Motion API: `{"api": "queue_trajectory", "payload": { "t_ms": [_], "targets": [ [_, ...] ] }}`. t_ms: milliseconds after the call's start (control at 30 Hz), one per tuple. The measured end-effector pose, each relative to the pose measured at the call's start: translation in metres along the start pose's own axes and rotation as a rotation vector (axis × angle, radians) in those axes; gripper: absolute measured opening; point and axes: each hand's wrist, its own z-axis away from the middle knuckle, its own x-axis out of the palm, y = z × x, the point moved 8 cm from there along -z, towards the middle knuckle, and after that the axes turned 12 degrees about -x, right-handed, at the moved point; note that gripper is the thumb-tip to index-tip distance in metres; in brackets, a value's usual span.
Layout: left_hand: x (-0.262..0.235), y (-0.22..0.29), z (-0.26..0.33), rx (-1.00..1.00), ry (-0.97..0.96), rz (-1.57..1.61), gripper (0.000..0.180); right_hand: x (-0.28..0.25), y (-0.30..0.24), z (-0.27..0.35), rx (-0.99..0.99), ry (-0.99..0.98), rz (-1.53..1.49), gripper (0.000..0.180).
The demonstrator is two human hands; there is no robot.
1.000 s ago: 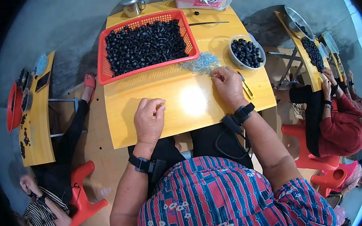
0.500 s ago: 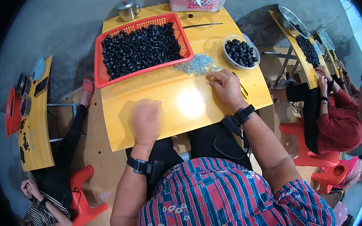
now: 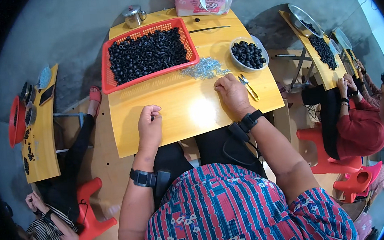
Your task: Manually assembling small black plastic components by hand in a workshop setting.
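Observation:
My left hand [image 3: 150, 128] is curled above the near left part of the yellow table, with a small black plastic piece [image 3: 152, 118] showing between its fingers. My right hand [image 3: 234, 95] has thumb and fingertips pinched together just below a pile of small clear-blue pieces [image 3: 206, 68]; whatever they hold is too small to make out. Many small black ring-like pieces fill a red plastic basket [image 3: 153, 76] at the far left. Rounder black pieces lie in a clear round tub [image 3: 263, 59] at the right. Small yellow-handled snips [image 3: 252, 90] lie beside my right hand.
The yellow table [image 3: 175, 137] also bears a lidded metal mug [image 3: 135, 18], a dark thin rod [image 3: 209, 29] and a pink bag [image 3: 205, 0] at its far edge. People work at tables on both sides, a red sleeve [image 3: 359, 127] at the right.
My left hand, blurred before, is now steady with its fingers curled, the black piece showing. The right hand stays pinched near the clear-blue pile, the snips now more exposed. The whole view has shifted slightly.

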Motion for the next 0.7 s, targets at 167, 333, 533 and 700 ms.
{"api": "queue_trajectory", "payload": {
  "t_ms": [167, 333, 533, 700],
  "targets": [
    [0.015, -0.018, 0.005, -0.38, -0.306, 0.779, 0.015, 0.003, -0.015, 0.004, -0.174, -0.059, 0.187, 0.009],
    [0.024, -0.012, 0.018, -0.444, -0.351, 0.829, 0.008, 0.016, -0.02, 0.006, -0.274, -0.158, 0.19, 0.012],
    [0.031, -0.007, 0.023, -0.38, -0.516, 0.834, 0.023, 0.02, -0.035, 0.009, -0.347, -0.148, 0.141, 0.014],
    [0.031, -0.008, 0.025, -0.404, -0.528, 0.971, 0.035, 0.026, -0.041, 0.008, -0.313, -0.159, 0.055, 0.014]
  ]
}}
